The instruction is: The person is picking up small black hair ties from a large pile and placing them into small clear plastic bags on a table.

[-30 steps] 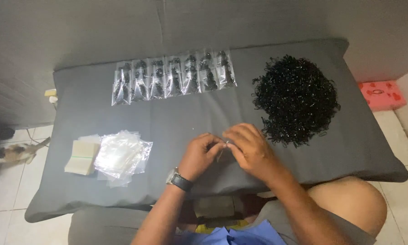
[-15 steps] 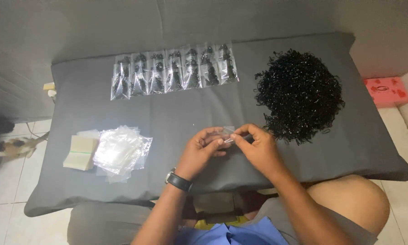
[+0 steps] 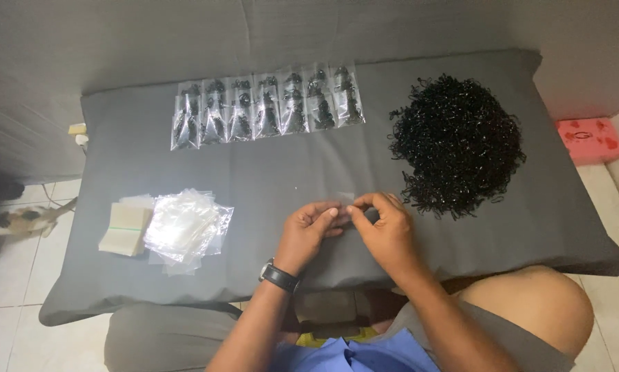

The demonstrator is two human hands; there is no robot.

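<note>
Both my hands meet over the middle of a grey cushion (image 3: 275,172). My left hand (image 3: 308,233), with a black watch on its wrist, and my right hand (image 3: 385,231) pinch a small clear plastic bag (image 3: 345,199) between their fingertips. A big heap of small black elastic bands (image 3: 457,145) lies just right of my right hand. A row of several filled clear bags (image 3: 268,107) lies along the far side.
A loose pile of empty clear bags (image 3: 185,224) and a banded stack of pale bags (image 3: 126,229) lie at the left. My bare knee (image 3: 537,303) shows at lower right. A pink box (image 3: 590,140) sits on the tiled floor, a cat (image 3: 20,222) at far left.
My hands have shifted slightly left and closer together, away from the heap of bands, still working the small clear bag between the fingertips.
</note>
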